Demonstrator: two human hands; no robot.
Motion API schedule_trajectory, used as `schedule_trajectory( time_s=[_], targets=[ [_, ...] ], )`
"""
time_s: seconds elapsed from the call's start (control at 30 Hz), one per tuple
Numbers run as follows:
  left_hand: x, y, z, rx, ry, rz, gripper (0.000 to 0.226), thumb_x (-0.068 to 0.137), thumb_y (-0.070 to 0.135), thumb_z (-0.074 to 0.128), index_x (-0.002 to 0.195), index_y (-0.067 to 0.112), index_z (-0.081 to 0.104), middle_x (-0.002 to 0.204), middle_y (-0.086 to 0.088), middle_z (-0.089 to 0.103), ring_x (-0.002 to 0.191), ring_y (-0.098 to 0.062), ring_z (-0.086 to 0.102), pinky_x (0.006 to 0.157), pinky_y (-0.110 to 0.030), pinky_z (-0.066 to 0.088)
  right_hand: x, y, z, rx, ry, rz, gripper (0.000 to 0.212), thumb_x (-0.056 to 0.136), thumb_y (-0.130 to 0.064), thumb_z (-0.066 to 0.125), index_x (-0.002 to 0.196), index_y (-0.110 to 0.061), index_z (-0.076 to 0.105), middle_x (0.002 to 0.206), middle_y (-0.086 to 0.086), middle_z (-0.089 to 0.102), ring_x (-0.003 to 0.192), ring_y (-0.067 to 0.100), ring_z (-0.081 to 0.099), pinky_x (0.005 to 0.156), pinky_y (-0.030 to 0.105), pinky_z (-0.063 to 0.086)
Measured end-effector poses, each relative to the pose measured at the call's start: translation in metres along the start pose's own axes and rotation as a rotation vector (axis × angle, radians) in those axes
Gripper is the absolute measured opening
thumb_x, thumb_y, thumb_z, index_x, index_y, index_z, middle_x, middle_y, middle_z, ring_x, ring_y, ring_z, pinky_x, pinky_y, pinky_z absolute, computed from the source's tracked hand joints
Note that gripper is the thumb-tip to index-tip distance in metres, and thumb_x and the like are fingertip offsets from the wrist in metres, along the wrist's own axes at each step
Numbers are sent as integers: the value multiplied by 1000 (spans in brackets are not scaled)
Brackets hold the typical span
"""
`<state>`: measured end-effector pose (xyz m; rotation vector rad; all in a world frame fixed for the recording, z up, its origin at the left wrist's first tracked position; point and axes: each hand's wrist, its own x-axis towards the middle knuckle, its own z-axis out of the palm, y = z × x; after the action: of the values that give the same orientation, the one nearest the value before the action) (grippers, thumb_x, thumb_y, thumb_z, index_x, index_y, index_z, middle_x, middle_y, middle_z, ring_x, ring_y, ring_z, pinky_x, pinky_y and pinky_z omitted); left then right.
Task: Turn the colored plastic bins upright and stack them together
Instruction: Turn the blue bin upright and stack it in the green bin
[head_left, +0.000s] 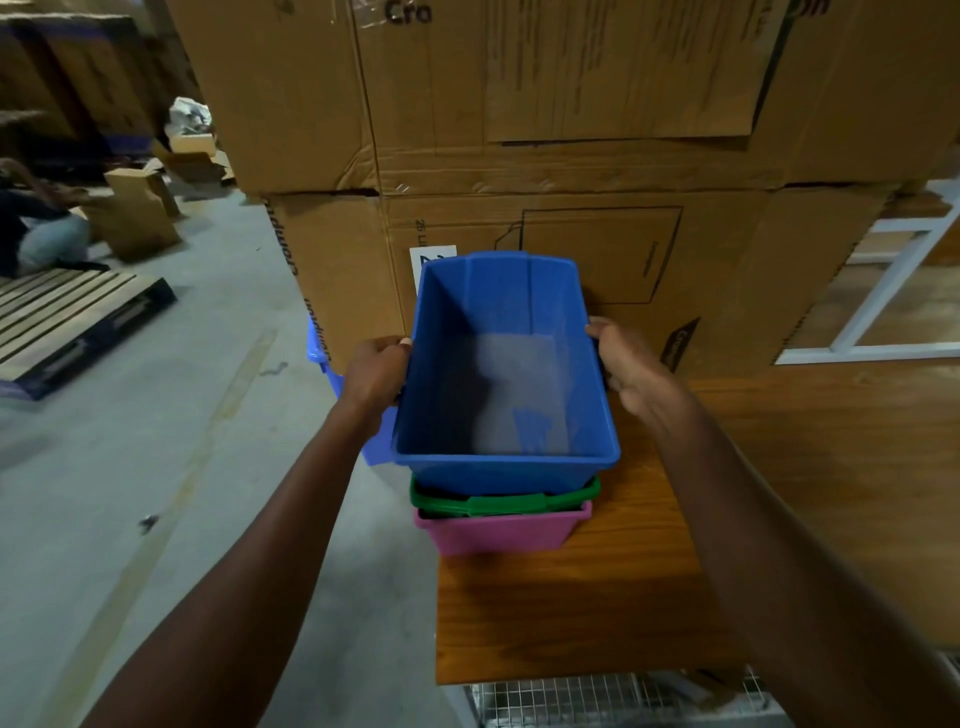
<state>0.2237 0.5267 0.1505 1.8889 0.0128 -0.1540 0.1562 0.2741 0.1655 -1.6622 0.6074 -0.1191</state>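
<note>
From the head view, three bins already sit nested upright on the wooden table (571, 613): a pink bin (501, 532) at the bottom, a green bin (506, 500) inside it with only its rim showing, and a blue bin (506, 374) on top, mouth up and empty. The left hand (376, 371) grips the blue bin's left rim with curled fingers, and the right hand (631, 366) holds the right rim, thumb over the edge. The blue bin looks tilted and not fully seated, so I judge this stacking step is nearly finished.

A lighter periwinkle bin (324, 358) shows behind the left hand at the table's left edge; its orientation cannot be told, and it appears to be what remains to join the stack.

Writing: the upper cardboard box (519, 93) shows "Cro" at the top edge. The lower cardboard box (727, 270) carries sideways print too distorted to read surely, a small "25" beside unreadable letters, and a white label (431, 260) partly hidden by the blue bin.
</note>
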Motion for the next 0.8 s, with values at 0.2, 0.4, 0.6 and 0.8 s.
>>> schedule_trajectory(
  time_s=[0.2,0.4,0.6,0.8],
  targets=[
    [1,-21,4,-63,-11,-47,31,102,15,42,83,20,65,80,-7,58,75,-25,52,62,-31,45,4,13,4,-3,-8,14,35,112,-21,32,99,-30,63,86,-1,66,73,12,59,64,29,48],
    [2,-37,9,-73,-13,-59,32,104,19,40,106,13,72,94,-12,66,82,-27,59,65,-32,50,8,25,8,1,12,21,38,111,-20,34,90,-32,64,89,-2,69,81,14,63,70,32,49],
    [-1,-43,15,-98,7,-43,28,108,24,39,104,19,66,93,-2,65,83,-19,59,62,-31,46,13,32,10,-4,2,33,38,110,-21,33,89,-32,63,90,1,69,80,15,62,67,32,46],
    [3,-51,17,-73,-15,-81,30,107,27,40,97,20,67,92,-4,65,85,-22,59,65,-32,48,10,40,10,-46,4,95,35,108,-24,36,105,-15,70,99,11,72,82,21,62,68,33,47]
  ],
)
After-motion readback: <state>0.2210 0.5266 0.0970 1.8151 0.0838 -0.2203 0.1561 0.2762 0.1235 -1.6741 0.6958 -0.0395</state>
